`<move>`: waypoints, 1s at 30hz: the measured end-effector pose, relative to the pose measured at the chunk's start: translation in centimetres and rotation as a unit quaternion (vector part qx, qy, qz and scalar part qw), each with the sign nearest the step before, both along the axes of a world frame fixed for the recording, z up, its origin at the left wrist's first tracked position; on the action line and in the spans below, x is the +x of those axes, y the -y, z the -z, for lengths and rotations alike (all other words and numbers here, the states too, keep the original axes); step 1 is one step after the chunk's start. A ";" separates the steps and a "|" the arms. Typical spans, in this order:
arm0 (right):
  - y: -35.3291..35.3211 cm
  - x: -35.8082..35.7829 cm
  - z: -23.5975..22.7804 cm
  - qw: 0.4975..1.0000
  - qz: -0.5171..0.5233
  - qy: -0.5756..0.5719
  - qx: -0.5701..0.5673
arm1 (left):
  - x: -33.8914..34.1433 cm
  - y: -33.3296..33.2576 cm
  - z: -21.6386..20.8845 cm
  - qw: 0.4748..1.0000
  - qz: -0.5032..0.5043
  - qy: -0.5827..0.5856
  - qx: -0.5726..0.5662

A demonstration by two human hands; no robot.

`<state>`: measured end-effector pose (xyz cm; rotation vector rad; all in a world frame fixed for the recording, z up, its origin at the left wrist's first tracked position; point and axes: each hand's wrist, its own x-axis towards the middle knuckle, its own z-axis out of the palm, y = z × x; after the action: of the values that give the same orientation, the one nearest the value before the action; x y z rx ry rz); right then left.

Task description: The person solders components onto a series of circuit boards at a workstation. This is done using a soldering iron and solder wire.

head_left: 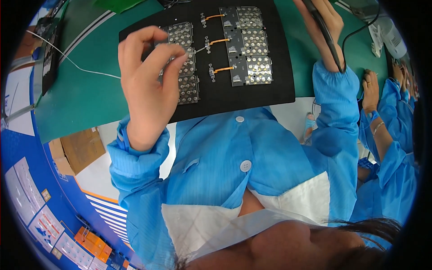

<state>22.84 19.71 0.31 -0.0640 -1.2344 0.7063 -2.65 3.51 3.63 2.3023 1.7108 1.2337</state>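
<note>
My left hand (pixel 150 83) hovers over the left column of small circuit boards (pixel 188 89), partly covering them. Its thumb and index finger come together in a pinch; anything between them is hidden. At the upper right, my right hand (pixel 330 22) is closed around a long black corded tool (pixel 325 29), whose front end is out of the picture. The boards lie in two columns on a black mat (pixel 243 99) and carry rows of round, shiny parts. Orange flex cables (pixel 221 40) run from the right column's boards (pixel 256 42) to small connectors (pixel 207 44).
The mat rests on a green work surface (pixel 81 99). A black cord (pixel 360 33) loops at the right, near a translucent cup (pixel 392 38). Another person's hand (pixel 371 90) lies on the table's right side. A cardboard box (pixel 81 150) stands below the left edge.
</note>
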 end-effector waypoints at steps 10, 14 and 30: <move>8.6 1.1 -0.8 0.854 0.161 0.494 0.025 | 1.3 -3.4 3.7 0.998 0.021 -0.051 0.009; 8.4 0.9 -0.2 0.864 0.122 0.489 -0.002 | 1.3 -3.6 3.8 0.998 0.029 -0.050 0.003; 8.0 0.4 0.6 0.867 0.102 0.488 0.023 | 1.5 -4.3 4.1 0.998 0.045 -0.042 -0.004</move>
<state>23.29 11.73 -0.27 -0.5632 -2.1739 0.4447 -1.11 7.77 -0.50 2.4291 1.6134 1.1273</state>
